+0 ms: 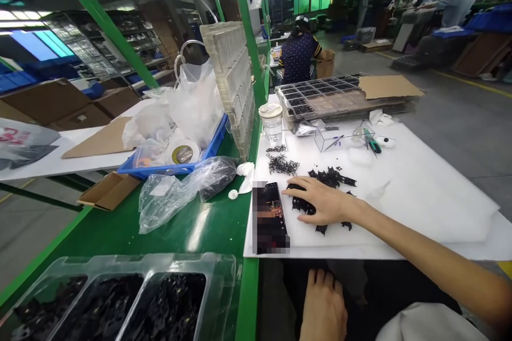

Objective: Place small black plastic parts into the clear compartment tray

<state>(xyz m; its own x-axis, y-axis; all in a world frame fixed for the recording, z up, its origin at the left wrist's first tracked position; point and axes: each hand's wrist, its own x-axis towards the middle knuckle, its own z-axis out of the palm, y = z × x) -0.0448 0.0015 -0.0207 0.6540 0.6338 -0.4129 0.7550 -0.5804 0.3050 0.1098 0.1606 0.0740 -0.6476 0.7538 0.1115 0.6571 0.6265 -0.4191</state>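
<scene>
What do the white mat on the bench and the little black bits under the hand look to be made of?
The white mat looks like soft foam sheet: matte, thick-edged, slightly dented. The small black parts under the right hand look like moulded plastic, dark with a faint sheen, though too small to be sure.

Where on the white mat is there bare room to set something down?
Bare: the white mat right of the right hand, below the clear box. Crowded: black parts around that hand, the phone at the mat's left edge, stacked trays at the back.
</scene>
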